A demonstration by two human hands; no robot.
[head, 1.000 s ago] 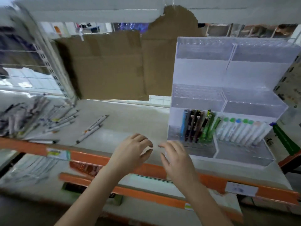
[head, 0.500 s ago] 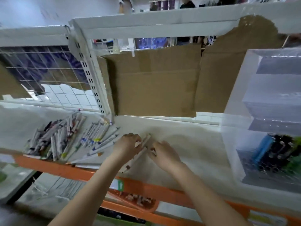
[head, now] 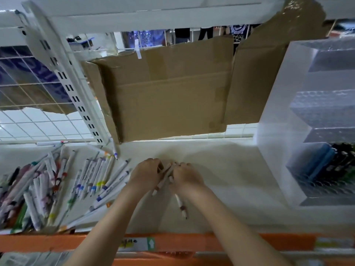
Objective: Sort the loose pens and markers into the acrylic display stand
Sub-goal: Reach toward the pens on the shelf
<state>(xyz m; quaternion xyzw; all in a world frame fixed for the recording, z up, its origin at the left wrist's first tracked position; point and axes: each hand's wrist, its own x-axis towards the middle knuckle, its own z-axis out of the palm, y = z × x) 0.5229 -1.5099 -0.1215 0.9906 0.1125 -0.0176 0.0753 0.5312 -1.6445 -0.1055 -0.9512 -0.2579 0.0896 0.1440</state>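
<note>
on the white shelf (head: 221,169), near its middle, we see both hands close together over a small bunch of white markers (head: 165,177). the left hand (head: 147,174) curls its fingers round the upper part of the bunch, and the right hand (head: 185,176) grips it from the other side — the knuckles of the two nearly touch. the lower ends of the held markers stick out below the hands, towards the shelf's front edge. one more marker (head: 180,206), white with a dark band, pokes out below the right wrist; we cannot tell whether it is held or lying on the shelf.

to the left, a row of white markers with coloured bands (head: 99,177) lies fanned out on the shelf, and further left a denser heap of loose pens and markers (head: 34,191) is piled against the front edge. the acrylic display stand (head: 307,127) stands at the right, well apart from the hands — its lowest visible tier holds blue pens (head: 319,162) and dark pens (head: 342,160) standing upright, blurred.

behind, a sheet of brown cardboard (head: 169,89) hangs against the wire grid back (head: 34,120). an orange rail (head: 211,241) with a label runs along the shelf front.
</note>
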